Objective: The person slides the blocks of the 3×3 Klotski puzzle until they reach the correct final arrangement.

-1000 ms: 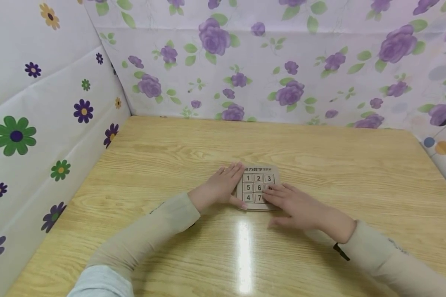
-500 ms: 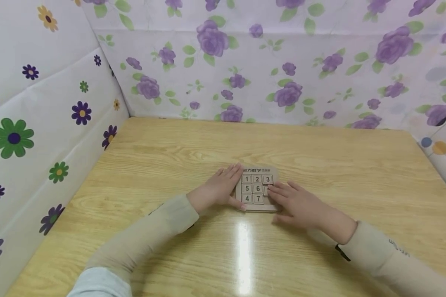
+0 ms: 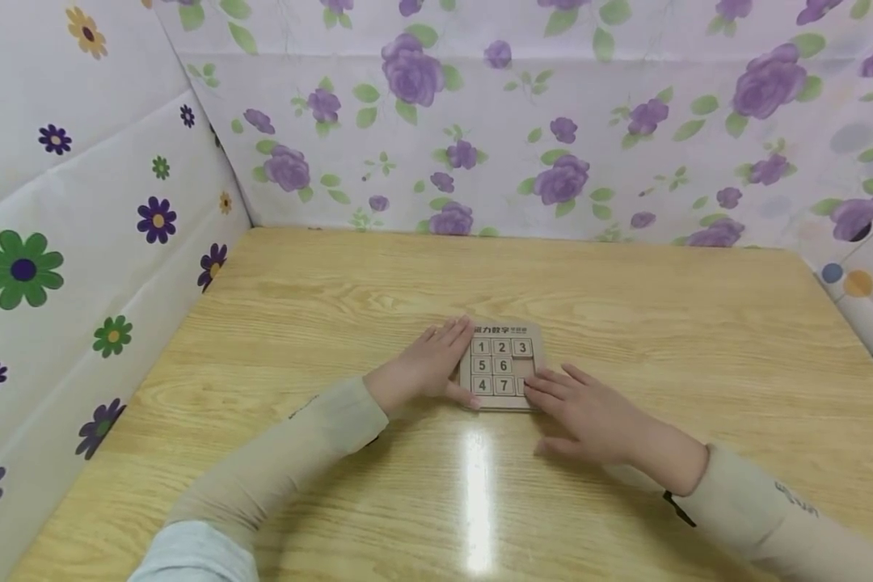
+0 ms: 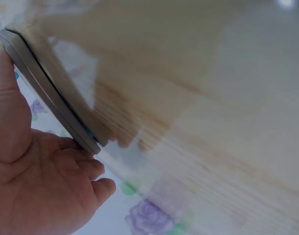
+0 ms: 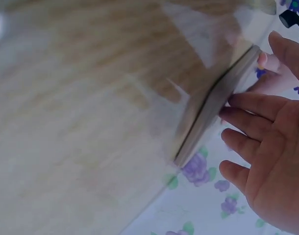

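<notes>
A flat sliding number puzzle (image 3: 505,403) lies on the table, its tiles reading 1 2 3, 5 6 and 4 7. The middle-right cell (image 3: 523,367) is bare, and a tile (image 3: 520,387) in the lower-right cell is mostly hidden by fingertips. My left hand (image 3: 431,364) holds the puzzle's left side, thumb at the near corner and fingers at the far one. Straight fingers of my right hand (image 3: 589,414) touch that lower-right tile, the thumb apart from the board. Both wrist views show the puzzle edge-on, beside my left palm (image 4: 41,181) and my right fingertips (image 5: 233,110).
The wood-grain table (image 3: 364,283) spreads around the puzzle, with a bright light reflection in front of it. A purple-flowered cloth (image 3: 407,145) hangs behind the far edge, and another flowered cloth (image 3: 80,202) stands along the left.
My right fingers have drawn a tile from the middle-right cell down to the lower-right cell, baring the cell above. The left hand stays on the puzzle's left side.
</notes>
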The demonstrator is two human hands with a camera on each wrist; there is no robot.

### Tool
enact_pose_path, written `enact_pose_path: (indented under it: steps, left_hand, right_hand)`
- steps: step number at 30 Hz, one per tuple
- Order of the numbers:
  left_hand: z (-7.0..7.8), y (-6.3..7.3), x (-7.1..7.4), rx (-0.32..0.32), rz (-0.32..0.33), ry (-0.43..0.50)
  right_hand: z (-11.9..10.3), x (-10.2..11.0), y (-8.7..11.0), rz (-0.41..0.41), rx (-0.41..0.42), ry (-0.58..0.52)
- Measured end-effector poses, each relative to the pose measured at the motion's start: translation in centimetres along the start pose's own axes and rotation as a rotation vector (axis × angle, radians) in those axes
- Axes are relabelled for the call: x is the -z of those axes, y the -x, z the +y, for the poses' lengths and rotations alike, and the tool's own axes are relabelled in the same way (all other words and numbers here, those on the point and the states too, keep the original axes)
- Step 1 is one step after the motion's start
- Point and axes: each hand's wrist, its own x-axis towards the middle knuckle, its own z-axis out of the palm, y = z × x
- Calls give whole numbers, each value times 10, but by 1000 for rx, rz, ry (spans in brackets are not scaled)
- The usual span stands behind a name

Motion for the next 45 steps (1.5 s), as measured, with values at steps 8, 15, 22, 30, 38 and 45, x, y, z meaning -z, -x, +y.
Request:
enact_pose_path:
  steps: [8, 15, 22, 30, 38, 45]
  left_hand:
    - [-1, -1, -2, 6, 8, -4]
    - [-1, -1, -1, 5, 3, -12]
    - [0, -2, -2, -3, 17, -22]
    - [-1, -2, -1, 3, 17, -24]
    - [0, 0, 1, 0, 12, -24]
    - [2, 1, 2, 5, 8, -29]
  right_hand:
    - [7, -1, -19, 19, 20, -63]
    - [8, -5, -34, -16, 7, -103]
    - [14, -7, -30, -27, -6, -88]
    - [25, -6, -17, -3, -33, -98]
    - [18, -3, -23, 27, 10, -77]
    - [7, -1, -40, -10, 49, -93]
